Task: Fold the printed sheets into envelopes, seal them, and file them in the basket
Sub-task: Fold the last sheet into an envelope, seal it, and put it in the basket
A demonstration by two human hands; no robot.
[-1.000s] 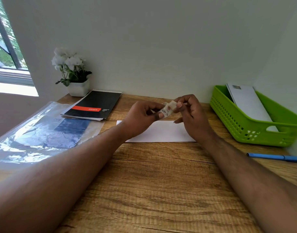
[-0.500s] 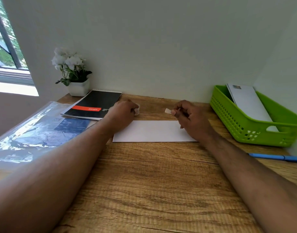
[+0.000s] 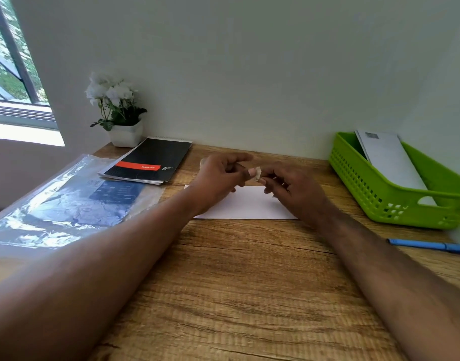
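On a wooden desk [image 3: 236, 282] against a pale wall, a white envelope [image 3: 249, 204] lies flat, long axis left-right, directly beneath a small sticker [image 3: 256, 174] pinched between left hand [image 3: 218, 175] and right hand [image 3: 291, 186]. A green basket [image 3: 380, 199] sits well right.

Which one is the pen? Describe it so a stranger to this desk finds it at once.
Start at the green basket against the wall on the right side of the wooden desk. Just in front of it, nearer the person and at the desk's right edge, lies the pen, flat on the wood. It is the only slim blue stick here; the envelope and the notepad are broad and flat.
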